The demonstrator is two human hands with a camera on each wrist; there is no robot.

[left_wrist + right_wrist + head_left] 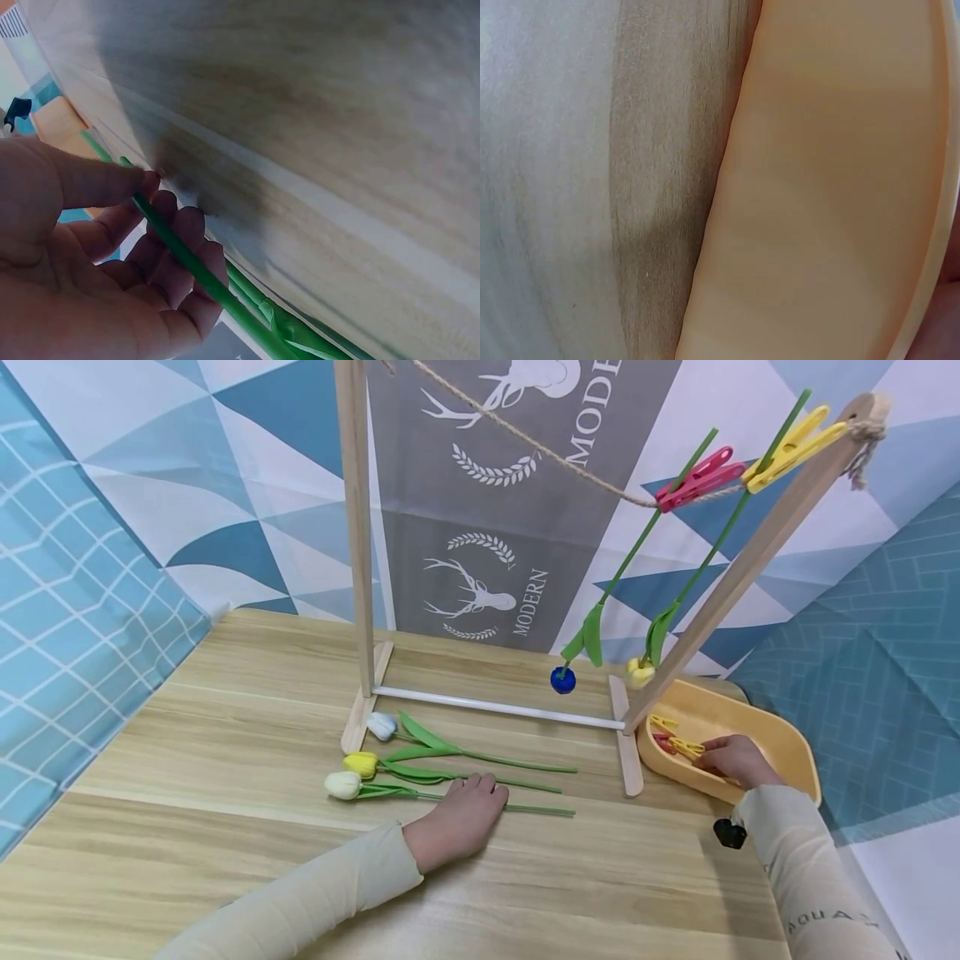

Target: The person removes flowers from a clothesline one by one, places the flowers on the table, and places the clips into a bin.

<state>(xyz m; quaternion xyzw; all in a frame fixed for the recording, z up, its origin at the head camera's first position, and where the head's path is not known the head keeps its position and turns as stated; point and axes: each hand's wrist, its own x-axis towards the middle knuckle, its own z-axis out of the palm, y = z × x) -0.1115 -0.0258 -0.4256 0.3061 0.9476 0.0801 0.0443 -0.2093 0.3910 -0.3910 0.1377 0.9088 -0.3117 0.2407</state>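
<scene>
Three artificial tulips lie side by side on the table: a pale blue one, a yellow one and, nearest me, a white tulip. My left hand holds the white tulip's green stem between thumb and curled fingers. Inside the orange basin, my right hand has its fingertips at the end of a yellow clothespin and pinches it. The right wrist view shows only the basin's outer wall, the table and a sliver of hand.
A wooden frame carries a rope. From it a blue flower hangs upside down by a pink clothespin, and a yellow tulip by a yellow clothespin. Red clothespins lie in the basin.
</scene>
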